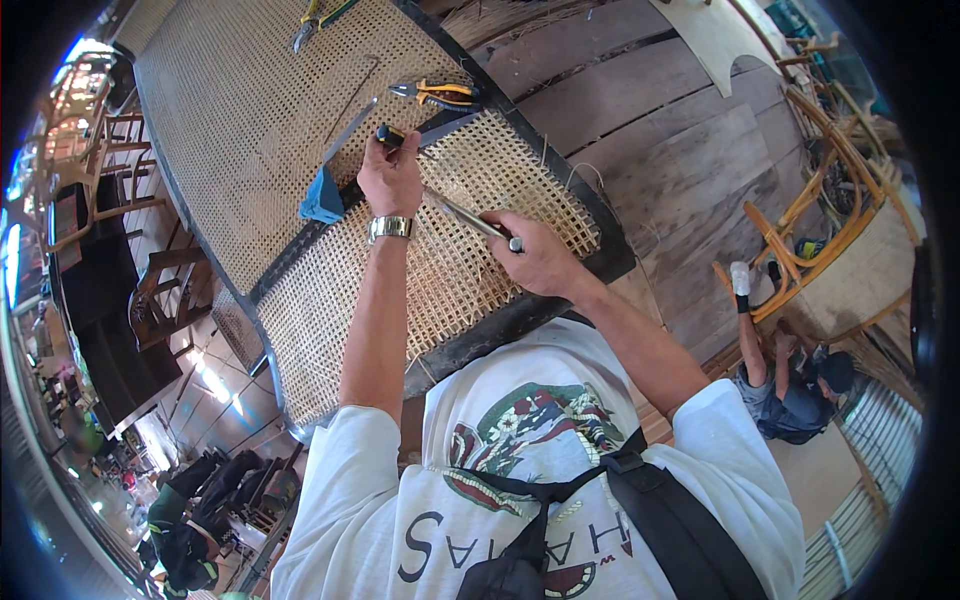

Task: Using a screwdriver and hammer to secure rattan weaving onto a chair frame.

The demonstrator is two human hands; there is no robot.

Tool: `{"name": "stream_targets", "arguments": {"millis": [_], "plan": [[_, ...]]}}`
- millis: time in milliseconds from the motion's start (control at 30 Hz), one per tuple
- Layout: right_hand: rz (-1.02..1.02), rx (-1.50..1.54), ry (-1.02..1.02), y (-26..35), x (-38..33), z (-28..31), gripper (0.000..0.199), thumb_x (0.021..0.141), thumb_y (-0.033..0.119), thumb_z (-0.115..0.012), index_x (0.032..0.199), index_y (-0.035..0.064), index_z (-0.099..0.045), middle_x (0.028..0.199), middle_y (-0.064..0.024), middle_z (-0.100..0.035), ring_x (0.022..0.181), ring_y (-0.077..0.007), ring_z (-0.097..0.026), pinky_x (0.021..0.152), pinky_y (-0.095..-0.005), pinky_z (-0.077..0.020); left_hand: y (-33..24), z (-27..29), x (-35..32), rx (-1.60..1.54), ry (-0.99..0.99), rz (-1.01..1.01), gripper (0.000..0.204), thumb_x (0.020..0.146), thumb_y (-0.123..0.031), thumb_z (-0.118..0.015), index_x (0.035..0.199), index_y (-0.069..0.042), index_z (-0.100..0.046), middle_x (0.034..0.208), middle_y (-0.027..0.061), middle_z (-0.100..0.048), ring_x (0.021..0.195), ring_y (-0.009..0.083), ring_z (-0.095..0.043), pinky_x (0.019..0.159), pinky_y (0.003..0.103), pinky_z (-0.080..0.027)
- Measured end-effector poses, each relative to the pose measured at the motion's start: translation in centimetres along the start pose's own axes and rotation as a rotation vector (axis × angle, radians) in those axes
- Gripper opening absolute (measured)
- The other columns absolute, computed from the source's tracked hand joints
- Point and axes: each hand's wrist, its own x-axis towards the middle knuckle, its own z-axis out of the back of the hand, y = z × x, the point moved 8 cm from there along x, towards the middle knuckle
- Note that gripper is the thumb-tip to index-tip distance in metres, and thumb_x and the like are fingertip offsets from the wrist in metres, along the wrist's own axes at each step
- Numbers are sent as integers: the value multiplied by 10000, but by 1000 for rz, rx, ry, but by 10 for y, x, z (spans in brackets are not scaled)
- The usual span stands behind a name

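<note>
Woven cane panels [300,370] in a black frame [480,335] lie in front of me. My left hand [391,178] is closed around a tool with a black-and-yellow handle end [389,135]; its lower part is hidden. My right hand [535,255] grips a slim metal rod [460,212] with a rounded end showing at the fingers. The rod slants up toward my left hand; whether they touch I cannot tell. Beside my left wrist lies a blue piece [321,200] with a narrow blade [350,130] beyond it. Orange-and-black pliers [440,95] rest on the cane farther off.
Another pair of pliers [318,22] and a thin bent rod [355,92] lie on the far cane. Wooden chair frames [800,230] stand at the right, where another person [790,385] sits low. Dark wooden furniture [110,290] fills the left side, above plank flooring [640,120].
</note>
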Motion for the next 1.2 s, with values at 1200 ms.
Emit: {"name": "stream_targets", "arguments": {"millis": [1200], "plan": [[-83,154,-208,-15,29,63,342,981,208,-571,1240,-12,-608,914,-85,-670,774,-137,-612,716,-309,-498,15,-23,9,-80,118,-43,227,874,-198,-813,1008,-57,-696,897,20,-749,807,93,-683,763,268,-529]]}}
